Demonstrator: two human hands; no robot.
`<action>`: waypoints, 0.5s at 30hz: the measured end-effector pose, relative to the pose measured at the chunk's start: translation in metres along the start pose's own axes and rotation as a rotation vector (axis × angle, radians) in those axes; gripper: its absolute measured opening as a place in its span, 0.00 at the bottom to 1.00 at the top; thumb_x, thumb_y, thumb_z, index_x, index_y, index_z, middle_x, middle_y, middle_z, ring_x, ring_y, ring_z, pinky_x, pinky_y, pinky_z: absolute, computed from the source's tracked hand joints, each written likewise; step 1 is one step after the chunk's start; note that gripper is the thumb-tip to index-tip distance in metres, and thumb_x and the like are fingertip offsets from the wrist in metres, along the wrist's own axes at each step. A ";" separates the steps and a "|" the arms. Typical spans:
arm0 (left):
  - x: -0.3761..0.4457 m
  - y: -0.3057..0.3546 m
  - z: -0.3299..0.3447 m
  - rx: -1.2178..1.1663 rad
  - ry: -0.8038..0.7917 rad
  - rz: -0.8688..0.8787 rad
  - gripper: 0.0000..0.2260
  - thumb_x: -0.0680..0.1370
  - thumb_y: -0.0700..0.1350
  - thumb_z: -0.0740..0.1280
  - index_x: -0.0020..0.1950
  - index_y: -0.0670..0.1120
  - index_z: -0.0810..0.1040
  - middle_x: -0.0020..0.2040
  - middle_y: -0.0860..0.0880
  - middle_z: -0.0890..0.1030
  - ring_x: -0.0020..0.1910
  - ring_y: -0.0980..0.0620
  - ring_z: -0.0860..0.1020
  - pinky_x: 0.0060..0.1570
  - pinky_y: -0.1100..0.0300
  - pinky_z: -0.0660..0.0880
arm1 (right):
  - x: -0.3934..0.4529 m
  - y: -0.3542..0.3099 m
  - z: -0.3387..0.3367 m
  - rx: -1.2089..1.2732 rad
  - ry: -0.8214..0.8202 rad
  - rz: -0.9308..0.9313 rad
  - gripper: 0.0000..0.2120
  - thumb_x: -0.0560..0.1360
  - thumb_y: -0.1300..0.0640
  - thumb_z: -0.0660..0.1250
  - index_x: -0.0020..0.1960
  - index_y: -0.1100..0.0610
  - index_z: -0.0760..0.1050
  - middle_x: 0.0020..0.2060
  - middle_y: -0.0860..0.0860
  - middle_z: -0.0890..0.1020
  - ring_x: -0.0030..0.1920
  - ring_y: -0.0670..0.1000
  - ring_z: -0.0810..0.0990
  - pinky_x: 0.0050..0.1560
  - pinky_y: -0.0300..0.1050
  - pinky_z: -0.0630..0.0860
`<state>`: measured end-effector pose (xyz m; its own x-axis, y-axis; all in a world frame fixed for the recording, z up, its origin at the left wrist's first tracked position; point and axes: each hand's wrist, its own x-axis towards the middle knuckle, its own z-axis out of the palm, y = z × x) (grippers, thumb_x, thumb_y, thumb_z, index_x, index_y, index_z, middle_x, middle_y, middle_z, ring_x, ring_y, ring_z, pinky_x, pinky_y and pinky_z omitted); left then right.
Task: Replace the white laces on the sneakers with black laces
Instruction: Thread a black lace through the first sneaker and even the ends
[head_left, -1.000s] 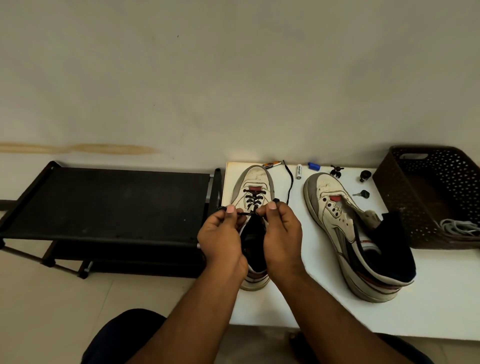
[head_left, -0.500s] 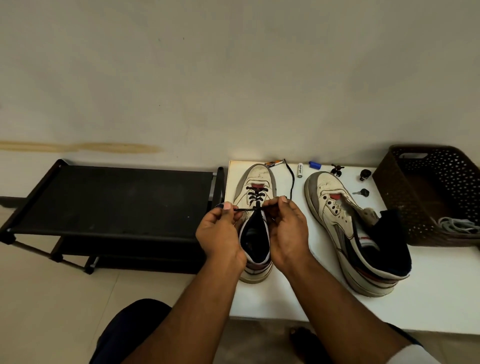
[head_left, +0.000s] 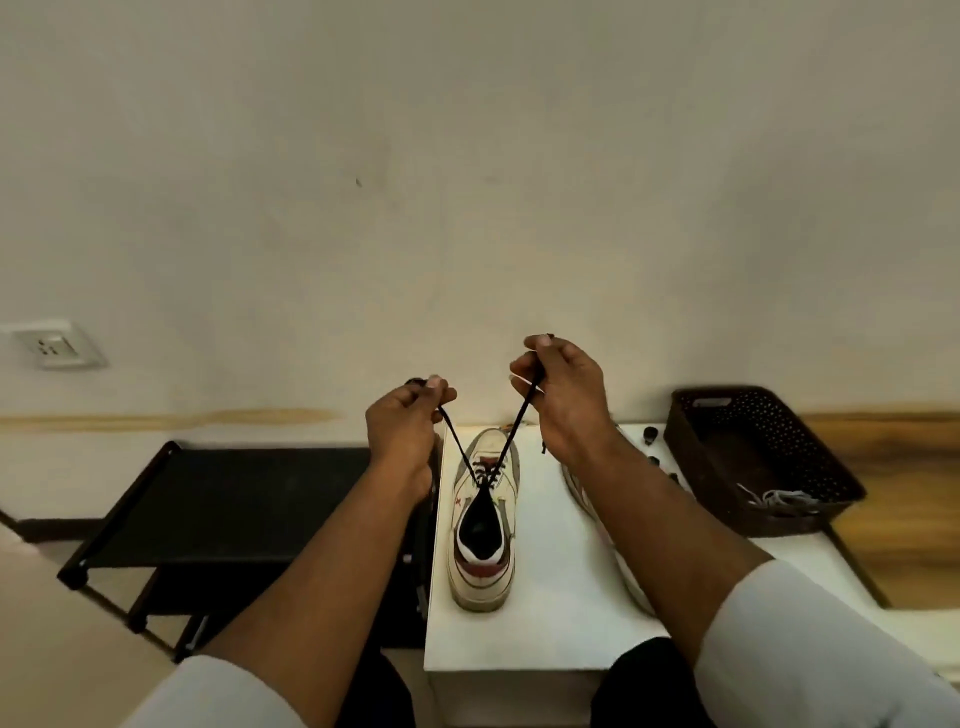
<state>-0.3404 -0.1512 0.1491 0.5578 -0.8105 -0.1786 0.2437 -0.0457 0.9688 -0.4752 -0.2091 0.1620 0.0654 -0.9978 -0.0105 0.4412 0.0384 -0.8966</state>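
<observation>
- The second white sneaker (head_left: 597, 514) lies mostly hidden beneath the right forearm.
- Small dark bits (head_left: 652, 460) right of the grip: too small to tell.

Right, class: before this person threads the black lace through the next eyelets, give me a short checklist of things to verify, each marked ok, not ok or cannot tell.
1. Left hand pinches one lace end: ok.
2. Right hand pinches the other end: ok.
3. Black lace taut on both sides, in a V: ok.
4. Sneaker sits flat on the white table: ok.
5. Both ends equal in length: cannot tell.
6. Upper eyelets still empty: cannot tell, too small.
</observation>
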 end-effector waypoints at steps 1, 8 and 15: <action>-0.001 0.016 0.001 0.064 -0.037 0.050 0.05 0.79 0.46 0.68 0.47 0.47 0.82 0.45 0.52 0.85 0.43 0.54 0.77 0.42 0.57 0.72 | -0.001 -0.013 0.007 -0.038 -0.020 -0.014 0.08 0.80 0.57 0.62 0.46 0.57 0.78 0.34 0.51 0.80 0.40 0.49 0.80 0.52 0.48 0.76; -0.017 0.126 0.013 0.403 -0.331 0.293 0.05 0.77 0.44 0.70 0.47 0.43 0.83 0.43 0.48 0.85 0.38 0.52 0.78 0.39 0.58 0.73 | -0.016 -0.085 0.045 -0.171 -0.077 -0.163 0.08 0.80 0.57 0.62 0.46 0.57 0.78 0.36 0.51 0.82 0.40 0.48 0.81 0.53 0.50 0.76; -0.029 0.157 0.035 0.239 -0.402 0.322 0.03 0.75 0.39 0.72 0.46 0.40 0.82 0.41 0.45 0.85 0.35 0.52 0.80 0.38 0.58 0.77 | -0.028 -0.118 0.060 -0.251 -0.081 -0.297 0.09 0.80 0.58 0.62 0.50 0.61 0.79 0.38 0.53 0.83 0.40 0.47 0.81 0.51 0.49 0.77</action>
<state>-0.3458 -0.1553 0.3124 0.2172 -0.9618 0.1664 -0.1014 0.1473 0.9839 -0.4751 -0.1824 0.2945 0.0423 -0.9558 0.2911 0.2198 -0.2753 -0.9359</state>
